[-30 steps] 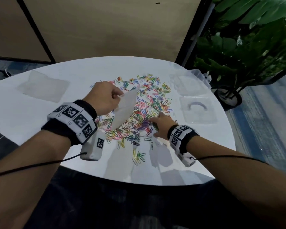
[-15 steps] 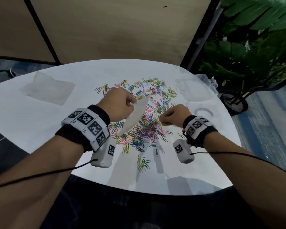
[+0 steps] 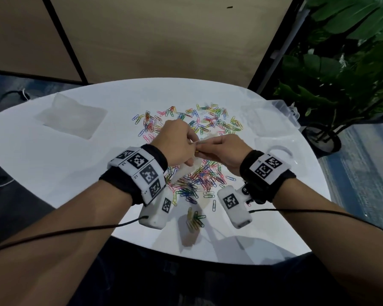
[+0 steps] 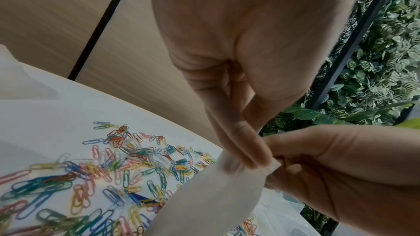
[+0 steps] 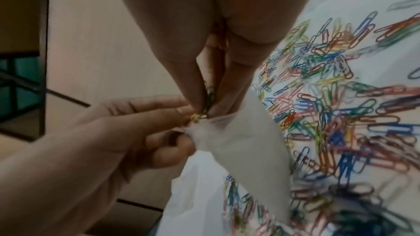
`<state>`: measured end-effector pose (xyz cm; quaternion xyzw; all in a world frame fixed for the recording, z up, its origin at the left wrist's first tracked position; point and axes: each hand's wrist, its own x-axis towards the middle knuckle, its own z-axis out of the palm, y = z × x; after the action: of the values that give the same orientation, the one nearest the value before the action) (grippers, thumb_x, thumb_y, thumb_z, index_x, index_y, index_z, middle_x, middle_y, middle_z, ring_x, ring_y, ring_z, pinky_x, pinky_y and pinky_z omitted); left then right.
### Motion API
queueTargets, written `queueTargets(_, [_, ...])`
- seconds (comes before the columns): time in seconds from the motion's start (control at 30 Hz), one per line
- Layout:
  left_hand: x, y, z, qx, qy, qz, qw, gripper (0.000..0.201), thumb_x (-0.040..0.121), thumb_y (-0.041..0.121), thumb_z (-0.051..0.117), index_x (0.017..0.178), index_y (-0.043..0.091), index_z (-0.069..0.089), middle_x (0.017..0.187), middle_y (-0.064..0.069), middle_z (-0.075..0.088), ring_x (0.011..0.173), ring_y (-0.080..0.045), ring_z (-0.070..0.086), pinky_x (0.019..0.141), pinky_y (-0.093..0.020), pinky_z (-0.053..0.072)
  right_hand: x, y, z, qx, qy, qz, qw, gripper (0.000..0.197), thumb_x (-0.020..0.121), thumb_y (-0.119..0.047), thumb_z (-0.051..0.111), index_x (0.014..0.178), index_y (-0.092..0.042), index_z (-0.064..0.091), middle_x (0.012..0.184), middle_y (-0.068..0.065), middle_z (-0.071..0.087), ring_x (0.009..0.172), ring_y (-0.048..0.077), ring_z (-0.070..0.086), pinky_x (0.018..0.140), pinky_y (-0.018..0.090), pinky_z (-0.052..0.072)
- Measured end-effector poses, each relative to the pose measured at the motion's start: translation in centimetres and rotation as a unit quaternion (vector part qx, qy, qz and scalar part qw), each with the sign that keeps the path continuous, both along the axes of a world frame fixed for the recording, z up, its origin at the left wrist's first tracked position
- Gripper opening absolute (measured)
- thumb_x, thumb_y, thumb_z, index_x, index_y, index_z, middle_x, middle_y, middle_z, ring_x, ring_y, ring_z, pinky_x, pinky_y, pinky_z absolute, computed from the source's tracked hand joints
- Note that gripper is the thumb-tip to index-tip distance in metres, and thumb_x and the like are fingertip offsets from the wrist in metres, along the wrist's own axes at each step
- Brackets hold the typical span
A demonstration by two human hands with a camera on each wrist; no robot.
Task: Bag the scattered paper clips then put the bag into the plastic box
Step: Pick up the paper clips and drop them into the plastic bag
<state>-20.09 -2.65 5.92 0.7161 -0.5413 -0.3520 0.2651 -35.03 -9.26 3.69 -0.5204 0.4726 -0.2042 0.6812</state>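
Coloured paper clips [image 3: 210, 122] lie scattered over the middle of the white round table [image 3: 53, 164]. My left hand [image 3: 192, 146] pinches the top edge of a small translucent bag [image 3: 186, 168], which hangs down over the pile. In the left wrist view its fingers [image 4: 247, 157] pinch the bag [image 4: 216, 195]. My right hand [image 3: 200, 149] meets it at the bag's mouth. In the right wrist view its fingertips [image 5: 193, 96] pinch a few green and yellow paper clips [image 5: 209, 100] just above the bag [image 5: 245, 141]. The clear plastic box [image 3: 284, 107] stands at the table's far right edge.
A clear lid [image 3: 274, 149] lies on the table right of my right wrist. A flat stack of spare clear bags [image 3: 71, 115] lies at the far left. A small bunch of clips [image 3: 195, 219] sits near the front edge. A potted plant [image 3: 341, 74] stands beyond the table.
My right hand left the pile, rose and moved left to the bag's mouth with clips pinched in it. My left hand kept hold of the bag and tilted it toward the right hand.
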Motion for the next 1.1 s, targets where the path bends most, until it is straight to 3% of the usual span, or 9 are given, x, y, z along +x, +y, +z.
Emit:
queueTargets(0.1, [0.0,0.0,0.0,-0.003,0.011,0.0,1.0,0.014,0.094,0.009,0.063,0.104,0.006,0.073,0.069,-0.015,0.076,0.057,-0.017,0.075,0.067,-0.035,0.065,0.2,-0.1,-0.2,-0.132,0.146,0.067,0.978,0.015,0.08,-0.002,0.074,0.095,-0.001,0.074,0.073,0.011,0.072,0.059,0.011,0.068,0.067,0.022,0.057])
queueTargets(0.23, [0.3,0.1,0.1,-0.012,0.016,0.013,1.0,0.016,0.094,0.011,0.064,0.106,0.004,0.073,0.071,-0.014,0.075,0.058,-0.018,0.075,0.067,-0.035,0.065,0.7,-0.4,0.4,-0.337,0.292,0.176,0.878,0.021,0.078,-0.015,0.075,0.099,-0.017,0.078,0.081,-0.001,0.074,0.072,0.009,0.067,0.07,0.021,0.052])
queueTargets(0.33, [1.0,0.1,0.3,-0.028,-0.011,0.027,0.999,0.015,0.093,0.01,0.064,0.104,0.006,0.074,0.069,-0.012,0.076,0.054,-0.013,0.074,0.062,-0.023,0.061,0.7,-1.1,1.2,-0.282,0.238,0.229,0.901,0.028,0.08,-0.013,0.076,0.107,-0.019,0.076,0.103,-0.004,0.075,0.089,0.011,0.071,0.085,0.025,0.055])
queueTargets(0.43, [2.1,0.1,0.5,-0.039,-0.023,0.053,0.998,0.017,0.093,0.005,0.062,0.105,0.006,0.074,0.075,-0.012,0.077,0.051,-0.01,0.072,0.058,-0.023,0.062,0.1,-2.0,2.0,-0.161,0.076,0.139,0.974,0.016,0.085,0.003,0.068,0.1,-0.001,0.072,0.093,0.013,0.074,0.078,0.023,0.072,0.077,0.031,0.06])
queueTargets(0.5, [2.7,0.1,0.5,-0.045,-0.019,0.063,0.997,0.018,0.092,0.002,0.06,0.105,0.005,0.074,0.079,-0.014,0.076,0.05,-0.01,0.072,0.053,-0.021,0.06,-0.7,-3.0,1.4,-0.148,0.077,0.099,0.981,0.008,0.088,0.005,0.063,0.092,0.002,0.069,0.083,0.016,0.07,0.07,0.023,0.069,0.071,0.032,0.061])
queueTargets(0.6, [3.4,0.3,0.5,-0.052,-0.019,0.069,0.996,0.02,0.091,0.0,0.06,0.103,0.005,0.075,0.078,-0.015,0.076,0.05,-0.013,0.072,0.054,-0.025,0.062,-2.2,-3.6,-1.6,-0.276,0.338,0.23,0.87,0.014,0.084,-0.014,0.074,0.098,-0.015,0.072,0.094,0.005,0.071,0.08,0.018,0.068,0.079,0.033,0.06])
queueTargets(0.7, [3.9,0.5,0.3,-0.051,-0.021,0.068,0.996,0.022,0.091,0.0,0.06,0.106,0.005,0.075,0.077,-0.014,0.076,0.05,-0.013,0.072,0.054,-0.025,0.062,-2.6,-1.8,-5.4,-0.325,0.452,0.356,0.75,0.058,0.077,-0.039,0.078,0.13,-0.027,0.057,0.126,0.003,0.056,0.111,0.022,0.057,0.098,0.038,0.048])
queueTargets(0.87, [4.1,0.8,0.4,-0.052,-0.017,0.068,0.996,0.022,0.092,0.0,0.059,0.106,0.003,0.074,0.076,-0.014,0.075,0.046,-0.007,0.069,0.041,-0.01,0.047,-2.6,0.2,-8.0,-0.404,0.459,0.404,0.68,0.064,0.086,-0.033,0.068,0.144,-0.032,0.042,0.15,0.002,0.036,0.127,0.028,0.045,0.099,0.042,0.047])
queueTargets(1.1, [3.7,0.6,0.1,-0.047,-0.029,0.036,0.998,0.023,0.092,0.002,0.06,0.109,0.007,0.074,0.076,-0.014,0.077,0.048,-0.011,0.07,0.046,-0.014,0.053,-1.3,-0.5,-8.8,-0.436,0.43,0.338,0.715,0.02,0.091,-0.002,0.056,0.099,-0.009,0.072,0.1,0.01,0.064,0.091,0.027,0.064,0.076,0.032,0.052])
